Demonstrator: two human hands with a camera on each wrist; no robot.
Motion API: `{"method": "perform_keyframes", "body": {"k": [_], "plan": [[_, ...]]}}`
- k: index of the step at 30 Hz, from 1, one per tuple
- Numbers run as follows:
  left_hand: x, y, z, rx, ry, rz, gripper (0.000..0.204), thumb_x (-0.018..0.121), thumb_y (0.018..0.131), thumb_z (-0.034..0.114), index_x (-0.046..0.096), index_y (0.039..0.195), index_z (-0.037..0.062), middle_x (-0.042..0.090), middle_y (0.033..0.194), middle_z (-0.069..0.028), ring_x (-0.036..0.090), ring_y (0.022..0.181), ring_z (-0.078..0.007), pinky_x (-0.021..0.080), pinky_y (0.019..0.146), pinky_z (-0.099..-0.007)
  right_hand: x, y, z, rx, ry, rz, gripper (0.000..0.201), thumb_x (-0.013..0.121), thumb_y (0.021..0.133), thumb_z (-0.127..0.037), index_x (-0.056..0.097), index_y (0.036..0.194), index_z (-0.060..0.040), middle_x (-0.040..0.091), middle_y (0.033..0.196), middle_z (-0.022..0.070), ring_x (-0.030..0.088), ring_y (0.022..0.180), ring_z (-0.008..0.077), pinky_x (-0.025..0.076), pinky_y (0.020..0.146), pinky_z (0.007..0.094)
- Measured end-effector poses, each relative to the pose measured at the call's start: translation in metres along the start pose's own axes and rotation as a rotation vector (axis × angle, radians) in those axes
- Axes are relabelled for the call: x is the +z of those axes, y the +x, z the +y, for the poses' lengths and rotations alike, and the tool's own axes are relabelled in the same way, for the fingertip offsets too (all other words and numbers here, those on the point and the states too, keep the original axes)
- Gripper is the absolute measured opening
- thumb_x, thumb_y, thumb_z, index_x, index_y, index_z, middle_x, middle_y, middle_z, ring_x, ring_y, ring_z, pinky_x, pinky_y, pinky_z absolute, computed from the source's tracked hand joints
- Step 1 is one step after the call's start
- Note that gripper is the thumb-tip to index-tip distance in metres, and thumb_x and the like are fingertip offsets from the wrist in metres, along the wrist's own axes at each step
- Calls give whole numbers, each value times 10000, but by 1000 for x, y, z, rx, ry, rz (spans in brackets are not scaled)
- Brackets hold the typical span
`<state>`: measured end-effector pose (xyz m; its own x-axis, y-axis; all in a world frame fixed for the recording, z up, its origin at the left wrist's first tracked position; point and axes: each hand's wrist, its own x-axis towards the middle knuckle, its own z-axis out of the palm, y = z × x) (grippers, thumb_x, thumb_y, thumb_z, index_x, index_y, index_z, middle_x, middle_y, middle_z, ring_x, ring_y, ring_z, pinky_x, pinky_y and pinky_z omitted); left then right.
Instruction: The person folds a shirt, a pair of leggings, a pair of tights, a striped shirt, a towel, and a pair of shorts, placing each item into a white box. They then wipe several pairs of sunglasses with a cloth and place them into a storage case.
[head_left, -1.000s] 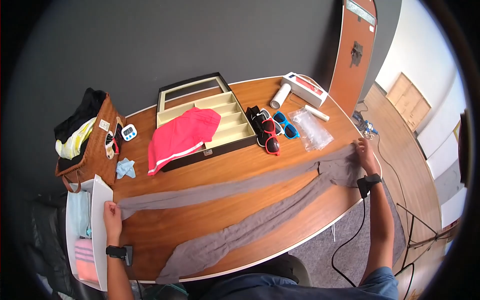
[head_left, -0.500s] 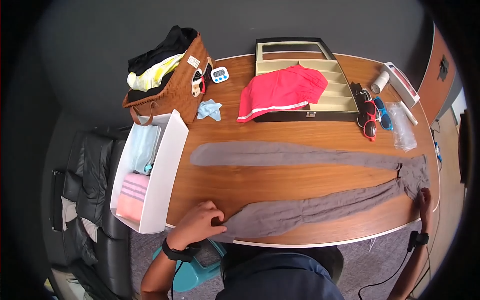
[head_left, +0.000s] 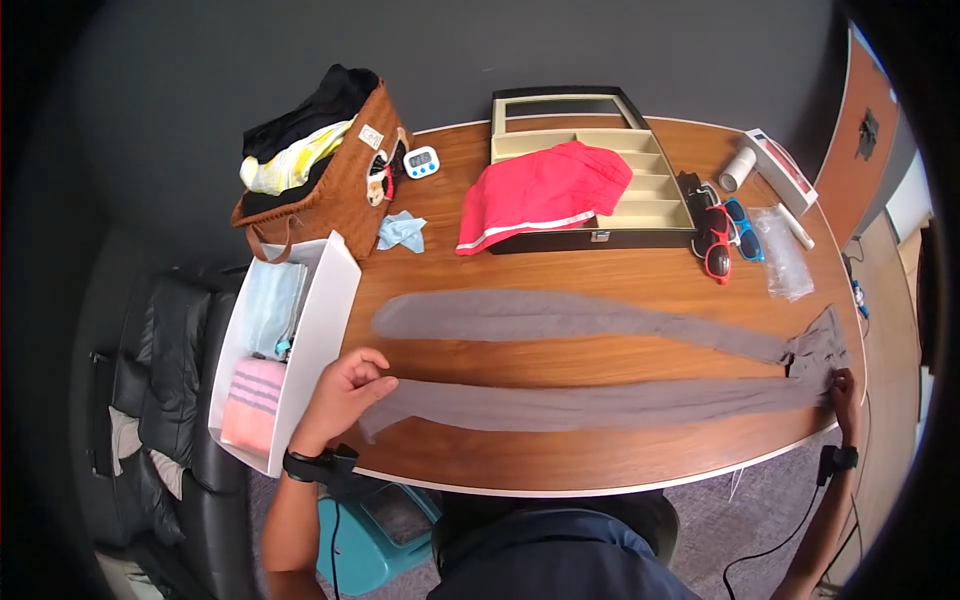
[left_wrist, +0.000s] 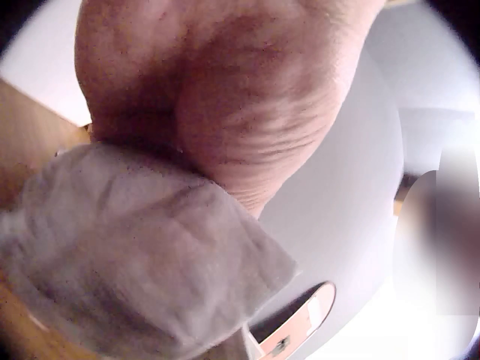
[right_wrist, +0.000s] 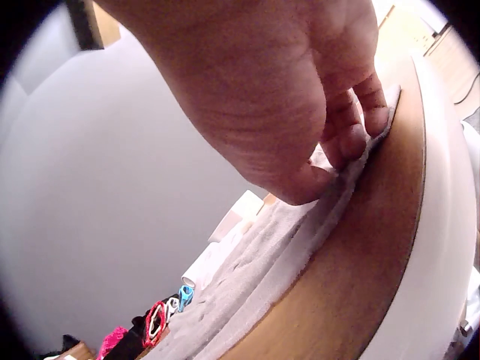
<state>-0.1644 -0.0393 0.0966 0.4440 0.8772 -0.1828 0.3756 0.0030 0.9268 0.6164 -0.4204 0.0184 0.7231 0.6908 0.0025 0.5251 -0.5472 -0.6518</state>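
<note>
Grey tights (head_left: 560,406) lie stretched across the wooden table, the two legs apart and pointing left, the waist at the right. My left hand (head_left: 345,395) pinches the toe end of the near leg, whose tip hangs beneath the fingers; in the left wrist view this grey fabric (left_wrist: 150,247) covers the fingertips. At the table's right end, my right hand (head_left: 847,402) pinches the near corner of the waist. Thumb and curled fingers (right_wrist: 346,142) grip that edge in the right wrist view. Behind, the far leg (head_left: 500,313) rests flat.
A white box (head_left: 322,345) of folded cloths stands left, beside a wicker basket (head_left: 345,195) of clothes. Behind the tights are a timer (head_left: 421,162), a light-blue cloth (head_left: 402,231), a compartment case (head_left: 650,238) under red shorts (head_left: 545,195), sunglasses (head_left: 718,258) and a plastic bag (head_left: 785,255).
My left hand let go of the far leg, took the near leg's end and drew it away from the table's front edge. My right hand shifted to the waist's near corner. The view turned left.
</note>
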Motion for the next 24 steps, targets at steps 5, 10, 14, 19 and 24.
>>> {"method": "perform_keyframes", "body": {"k": [5,10,14,19,24], "plan": [[1,6,14,313,684,227,258,738,786,44,611,1008,10,615,844,-109,599,765,-259,498,681,-340,-1,5,19,-72,-172,36,326,461,705,47,574,1004,-22,427,767,15,438,689,130,388,623,275],[3,1,-21,385,841,83,165,620,817,-8,630,977,28,624,978,-130,572,996,-351,475,853,-419,0,2,19,-73,-201,80,359,476,699,38,590,1035,-20,478,842,70,483,743,178,423,694,310],[-1,-3,-33,331,818,117,172,585,860,8,607,1031,8,628,947,-140,620,880,-318,502,776,-356,-2,6,29,-52,-227,58,377,468,732,46,552,1095,-15,494,914,64,508,826,184,433,752,325],[-1,19,-46,103,534,381,193,573,934,140,602,1033,-23,643,922,-179,632,825,-299,494,755,-359,-2,15,44,19,-116,23,428,446,729,93,531,1128,-38,433,947,12,440,829,114,387,726,225],[7,28,-37,-12,527,208,255,615,916,232,625,1009,-5,638,839,-135,612,778,-269,481,695,-358,-1,10,39,-19,-72,10,401,448,731,78,518,1114,-22,421,914,19,445,830,120,390,739,247]]}}
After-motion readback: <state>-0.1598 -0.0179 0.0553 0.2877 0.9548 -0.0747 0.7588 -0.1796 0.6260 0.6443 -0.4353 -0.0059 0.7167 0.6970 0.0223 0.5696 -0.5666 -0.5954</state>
